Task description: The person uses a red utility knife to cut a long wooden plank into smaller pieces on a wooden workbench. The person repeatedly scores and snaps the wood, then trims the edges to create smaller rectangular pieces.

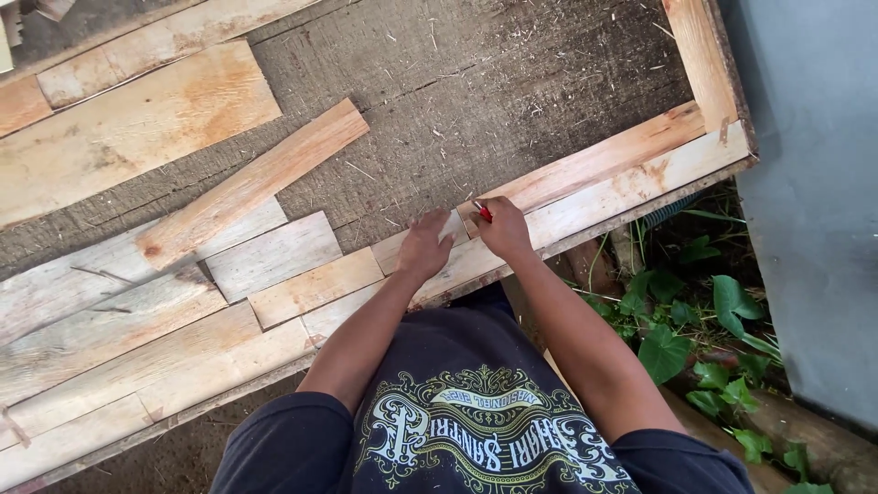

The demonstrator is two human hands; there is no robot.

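Left hand (pixel 424 247) lies palm down, fingers together, pressing a short board (pixel 416 243) at frame centre. Nothing is gripped in it.

Right hand (pixel 503 229) sits just at 3 o'clock of the left, fingers pinched shut on a red pencil (pixel 482 211). The tip is at the seam where the short board meets the long plank (pixel 604 163), which runs off toward 2 o'clock.

A frame rail (pixel 640 187) runs under both hands along the near edge. An upright rail (pixel 704 55) joins it at the corner at 2 o'clock.

A loose slat (pixel 251 183) lies diagonally at 10 o'clock of the hands, well apart. More boards (pixel 274 256) are packed flat at 9 o'clock. The work surface (pixel 476 82) at 12 o'clock is grey, with wood shavings on it.

Green plants (pixel 695 320) are at 4 o'clock, beside a grey wall (pixel 814 183).
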